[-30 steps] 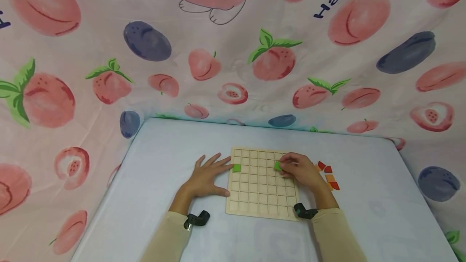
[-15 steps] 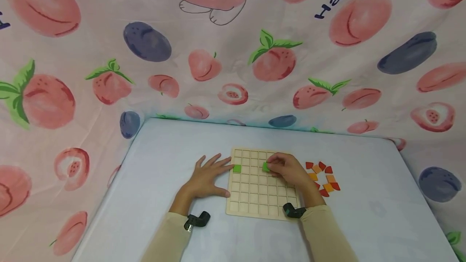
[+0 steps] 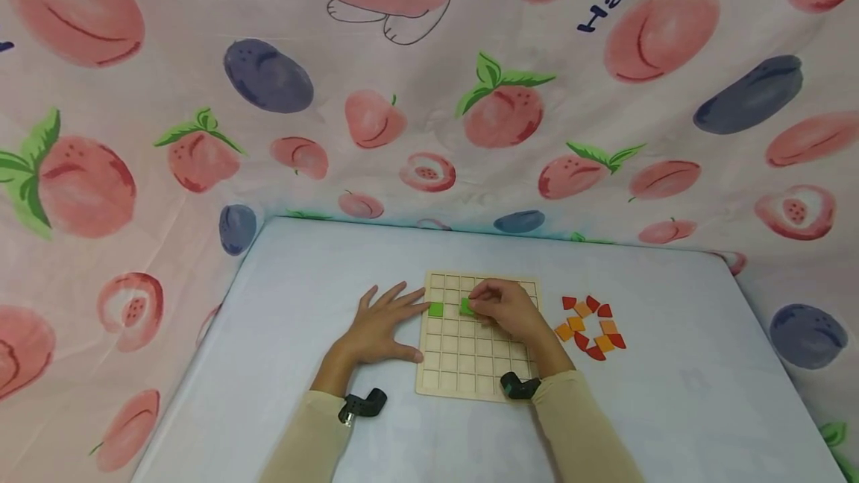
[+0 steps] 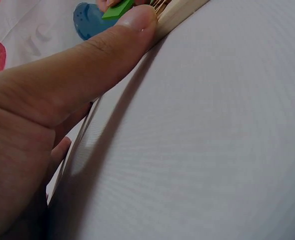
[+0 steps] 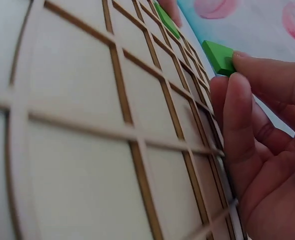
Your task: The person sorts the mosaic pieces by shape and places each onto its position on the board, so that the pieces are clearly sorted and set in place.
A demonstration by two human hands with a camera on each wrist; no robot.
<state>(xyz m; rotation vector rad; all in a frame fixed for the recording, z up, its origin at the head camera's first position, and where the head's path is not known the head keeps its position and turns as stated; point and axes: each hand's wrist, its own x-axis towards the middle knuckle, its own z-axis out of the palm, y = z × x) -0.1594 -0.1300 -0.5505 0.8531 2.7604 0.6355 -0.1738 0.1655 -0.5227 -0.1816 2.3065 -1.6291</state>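
A light wooden grid board lies on the table. My left hand is spread flat at its left side, thumb and a fingertip touching the edge; in the left wrist view the thumb meets the board's rim. One green square tile sits in a cell of the left column, beside a left fingertip. Over the upper middle of the grid, my right hand pinches a second green square tile between thumb and fingers. The right wrist view shows that tile held above the board's surface.
To the right of the board, several red curved-edged pieces and orange square tiles lie loosely on the white table. A fruit-printed cloth hangs behind and at the sides.
My right hand has moved left across the grid with the green tile, towards the tile in the left column. More of the red and orange pieces show now. The left hand stays put.
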